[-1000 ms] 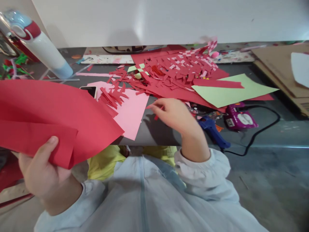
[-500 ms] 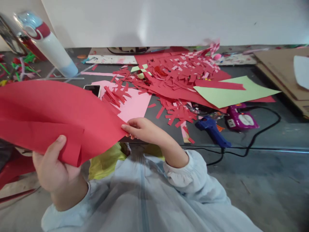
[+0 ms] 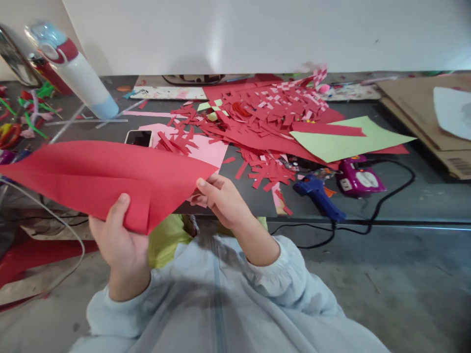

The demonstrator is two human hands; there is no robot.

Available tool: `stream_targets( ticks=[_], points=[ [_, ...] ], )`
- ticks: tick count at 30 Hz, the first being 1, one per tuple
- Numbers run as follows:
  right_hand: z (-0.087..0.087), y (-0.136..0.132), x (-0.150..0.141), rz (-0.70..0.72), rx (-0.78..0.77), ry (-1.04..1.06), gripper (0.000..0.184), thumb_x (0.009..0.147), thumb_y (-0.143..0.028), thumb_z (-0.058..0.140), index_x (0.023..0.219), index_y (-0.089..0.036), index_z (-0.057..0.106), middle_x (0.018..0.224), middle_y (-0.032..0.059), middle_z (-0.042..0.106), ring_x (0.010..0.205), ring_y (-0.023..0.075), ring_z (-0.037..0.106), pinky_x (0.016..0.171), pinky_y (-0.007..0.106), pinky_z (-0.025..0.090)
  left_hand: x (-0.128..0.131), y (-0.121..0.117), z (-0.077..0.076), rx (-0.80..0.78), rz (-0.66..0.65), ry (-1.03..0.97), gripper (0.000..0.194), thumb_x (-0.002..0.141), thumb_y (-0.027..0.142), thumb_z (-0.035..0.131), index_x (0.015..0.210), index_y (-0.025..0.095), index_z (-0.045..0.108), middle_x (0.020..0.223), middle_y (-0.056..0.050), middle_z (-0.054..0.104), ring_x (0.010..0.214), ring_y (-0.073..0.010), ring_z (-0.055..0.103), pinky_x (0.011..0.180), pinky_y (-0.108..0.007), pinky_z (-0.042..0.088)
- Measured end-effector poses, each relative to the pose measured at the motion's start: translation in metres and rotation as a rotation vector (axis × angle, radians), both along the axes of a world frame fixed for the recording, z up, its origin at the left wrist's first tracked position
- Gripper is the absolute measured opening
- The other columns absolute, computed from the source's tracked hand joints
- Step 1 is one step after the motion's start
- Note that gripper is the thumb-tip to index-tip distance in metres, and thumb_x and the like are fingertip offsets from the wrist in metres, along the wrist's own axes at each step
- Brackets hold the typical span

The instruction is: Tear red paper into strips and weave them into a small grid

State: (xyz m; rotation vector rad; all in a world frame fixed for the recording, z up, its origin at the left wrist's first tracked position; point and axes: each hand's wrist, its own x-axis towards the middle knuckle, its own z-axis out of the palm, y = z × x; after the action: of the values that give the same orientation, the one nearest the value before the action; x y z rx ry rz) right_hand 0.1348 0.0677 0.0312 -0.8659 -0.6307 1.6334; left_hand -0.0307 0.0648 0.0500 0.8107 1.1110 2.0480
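A large sheet of red paper (image 3: 110, 164) is held up over the table's front edge, bowed and with a folded or layered lower flap. My left hand (image 3: 121, 240) grips its lower edge, thumb on top and fingers hidden beneath. At the sheet's right end, my right hand (image 3: 221, 198) pinches the edge between thumb and fingers. Behind the sheet lie a pink sheet (image 3: 209, 152) and a phone (image 3: 139, 138), both partly covered.
Red paper scraps (image 3: 272, 171) are heaped on the table, with a light green sheet (image 3: 342, 142) beside them. A blue glue gun (image 3: 320, 196) and its cord lie near the front edge, by a purple box (image 3: 360, 179). A bottle (image 3: 84, 78) and a cardboard piece (image 3: 415, 108) stand farther out.
My left hand has moved right and slightly up, closer to my right hand. The red paper has shifted right and tipped flatter. My right hand has moved slightly right.
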Motion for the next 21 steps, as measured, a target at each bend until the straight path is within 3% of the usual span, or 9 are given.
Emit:
stream_targets(
  ticks=[5, 9, 14, 18, 21],
  points=[
    [0.002, 0.007, 0.005, -0.228, 0.047, -0.052, 0.040, 0.061, -0.051, 0.089, 0.084, -0.022, 0.073, 0.081, 0.0004, 0.077, 0.074, 0.0154, 0.070, 0.071, 0.030, 0.061, 0.022, -0.012, -0.010, -0.138, -0.206, 0.005, 0.037, 0.072, 0.020, 0.085, 0.106, 0.025, 0.071, 0.104, 0.001, 0.076, 0.100, -0.0158, 0.069, 0.099, -0.031, 0.055],
    [0.008, 0.016, 0.035, -0.346, 0.040, -0.154, 0.040, 0.059, -0.051, 0.089, 0.080, -0.022, 0.070, 0.066, -0.0034, 0.071, 0.058, 0.0134, 0.065, 0.055, 0.027, 0.055, 0.026, -0.013, -0.018, -0.216, -0.501, -0.072, 0.038, 0.068, 0.032, 0.091, 0.100, 0.028, 0.070, 0.101, 0.001, 0.074, 0.095, -0.0168, 0.070, 0.094, -0.033, 0.058],
    [0.016, 0.014, 0.088, -0.387, 0.056, -0.315, 0.042, 0.054, -0.050, 0.090, 0.059, -0.022, 0.059, 0.042, -0.0086, 0.045, 0.038, 0.0074, 0.043, 0.039, 0.021, 0.037, 0.016, -0.007, -0.021, -0.288, -0.535, -0.200, 0.040, 0.058, 0.042, 0.093, 0.084, 0.025, 0.068, 0.078, 0.005, 0.069, 0.071, -0.0119, 0.066, 0.070, -0.024, 0.058],
    [0.016, 0.005, 0.123, -0.415, -0.036, -0.451, 0.036, 0.056, -0.043, 0.088, 0.057, -0.021, 0.060, 0.040, -0.0054, 0.050, 0.036, 0.0085, 0.044, 0.038, 0.023, 0.036, 0.009, -0.006, -0.018, -0.449, -0.517, -0.214, 0.050, 0.067, 0.063, 0.076, 0.094, 0.021, 0.072, 0.094, -0.003, 0.077, 0.084, -0.0209, 0.073, 0.070, -0.030, 0.059],
    [0.016, 0.001, 0.138, -0.390, -0.105, -0.463, 0.027, 0.056, -0.036, 0.088, 0.065, -0.021, 0.067, 0.045, -0.0033, 0.058, 0.039, 0.0104, 0.049, 0.040, 0.023, 0.038, 0.005, -0.003, -0.018, -0.528, -0.580, -0.115, 0.047, 0.074, 0.054, 0.069, 0.103, 0.018, 0.075, 0.109, -0.008, 0.078, 0.101, -0.0255, 0.072, 0.079, -0.032, 0.059]
  ],
)
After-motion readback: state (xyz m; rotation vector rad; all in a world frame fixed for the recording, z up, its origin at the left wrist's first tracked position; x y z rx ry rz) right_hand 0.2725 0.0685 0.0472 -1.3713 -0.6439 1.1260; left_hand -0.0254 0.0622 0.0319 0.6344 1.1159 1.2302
